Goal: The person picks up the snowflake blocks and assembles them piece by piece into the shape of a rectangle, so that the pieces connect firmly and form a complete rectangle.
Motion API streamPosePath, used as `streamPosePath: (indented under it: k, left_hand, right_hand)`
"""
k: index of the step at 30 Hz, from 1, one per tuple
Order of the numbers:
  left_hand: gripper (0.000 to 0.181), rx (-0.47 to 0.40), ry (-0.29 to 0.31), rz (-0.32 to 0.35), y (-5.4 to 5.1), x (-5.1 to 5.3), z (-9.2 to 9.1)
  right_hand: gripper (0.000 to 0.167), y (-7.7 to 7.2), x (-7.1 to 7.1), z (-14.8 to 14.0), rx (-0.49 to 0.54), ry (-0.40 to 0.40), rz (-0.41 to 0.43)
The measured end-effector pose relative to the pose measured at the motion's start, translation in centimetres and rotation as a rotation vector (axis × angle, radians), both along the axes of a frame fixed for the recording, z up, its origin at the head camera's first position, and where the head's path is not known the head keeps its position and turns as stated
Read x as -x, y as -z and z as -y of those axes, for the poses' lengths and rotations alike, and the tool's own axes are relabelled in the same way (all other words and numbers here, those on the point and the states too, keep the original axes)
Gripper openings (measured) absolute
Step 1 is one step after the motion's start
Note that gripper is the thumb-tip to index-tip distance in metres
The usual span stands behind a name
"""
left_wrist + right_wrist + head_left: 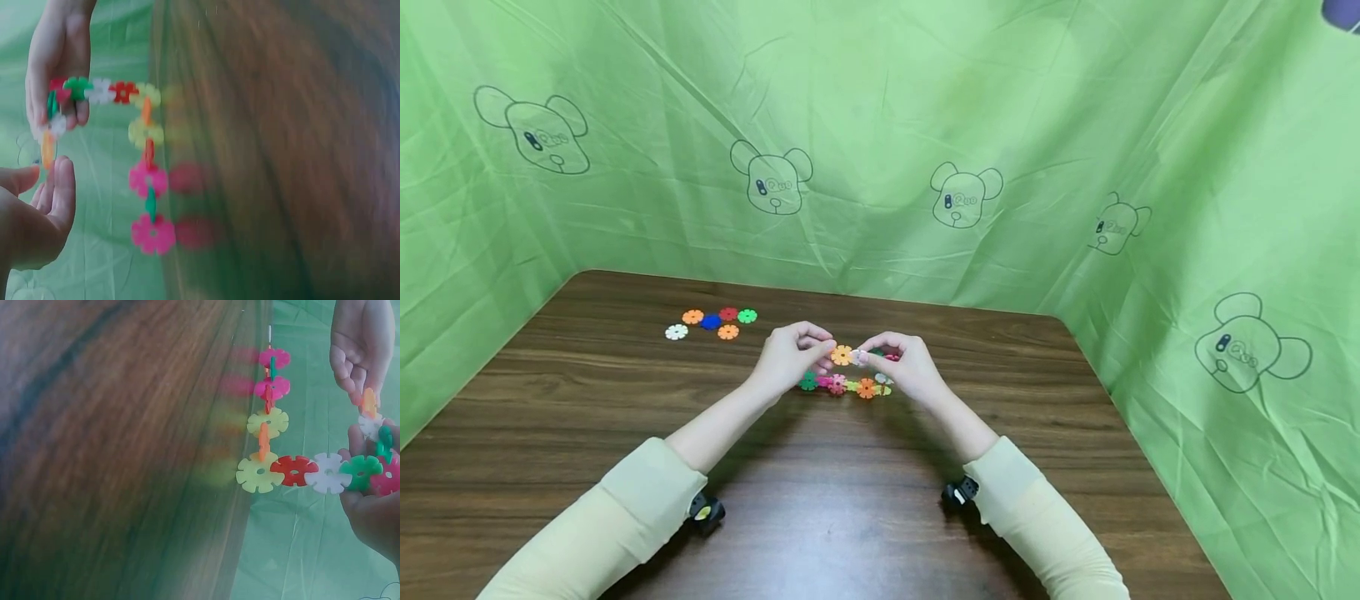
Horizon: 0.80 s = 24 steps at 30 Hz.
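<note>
My left hand (793,358) pinches an orange flower-shaped interlocking disc (842,356) between thumb and fingers. My right hand (906,367) holds the white disc (859,357) beside it, and the two discs touch edge to edge. The white disc belongs to a chain of discs joined at their slots. In the right wrist view the chain bends at a yellow disc (259,472), with a red disc (294,470) and a green disc (360,473) along the near side. A pink disc (154,234) shows lower in the left wrist view. My fingers partly hide the chain near the right hand.
Loose discs lie on the brown wooden table (820,500) at the far left, among them a white disc (676,332), a blue disc (711,322) and a green disc (747,316). A green curtain (865,100) printed with bear heads surrounds the table's back and sides.
</note>
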<state>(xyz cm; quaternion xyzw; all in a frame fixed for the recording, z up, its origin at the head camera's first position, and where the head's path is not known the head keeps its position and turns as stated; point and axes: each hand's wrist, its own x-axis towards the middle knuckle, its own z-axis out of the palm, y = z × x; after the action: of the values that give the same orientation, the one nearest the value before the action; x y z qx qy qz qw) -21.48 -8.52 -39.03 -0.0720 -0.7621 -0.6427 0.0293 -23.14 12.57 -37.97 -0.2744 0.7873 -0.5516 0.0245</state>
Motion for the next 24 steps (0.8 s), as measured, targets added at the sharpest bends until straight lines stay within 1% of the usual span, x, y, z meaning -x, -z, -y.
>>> streamPosePath:
  k: [4,7,9,11,14,16,20,23,24]
  left_hand:
    - [0.022,0.121,-0.02,-0.075,-0.4,0.5,1.7]
    - [0.023,0.286,-0.04,-0.15,-0.5,1.0,3.2]
    - [0.024,0.378,-0.035,-0.195,-0.4,1.3,4.3]
    - [0.028,0.45,-0.019,-0.231,-0.2,1.8,5.5]
    - [0.034,0.499,0.017,-0.254,0.4,2.4,7.3]
    - [0.039,0.544,0.028,-0.271,0.8,2.8,8.5]
    - [0.044,0.638,0.048,-0.296,1.4,3.4,10.6]
    - [0.05,0.675,0.07,-0.28,1.8,4.0,12.1]
    - [0.051,0.682,0.076,-0.275,2.0,4.2,12.6]
  right_hand:
    - [0.015,1.1,1.1,-0.3,-0.009,0.031,-0.002]
    - [0.015,1.1,1.4,-0.4,-0.011,0.039,-0.013]
    - [0.016,1.1,1.5,-0.5,-0.011,0.036,-0.008]
    - [0.017,1.0,1.5,-0.6,-0.015,0.033,0.002]
    - [0.019,0.9,1.6,-0.7,-0.015,0.017,0.037]
    - [0.02,0.7,1.5,-0.8,-0.017,0.002,0.068]
    - [0.02,-0.5,0.5,-0.7,-0.03,-0.018,0.113]
    - [0.019,-0.2,0.6,-0.7,-0.025,-0.016,0.105]
    - [0.019,0.1,0.8,-0.8,-0.02,-0.014,0.1]
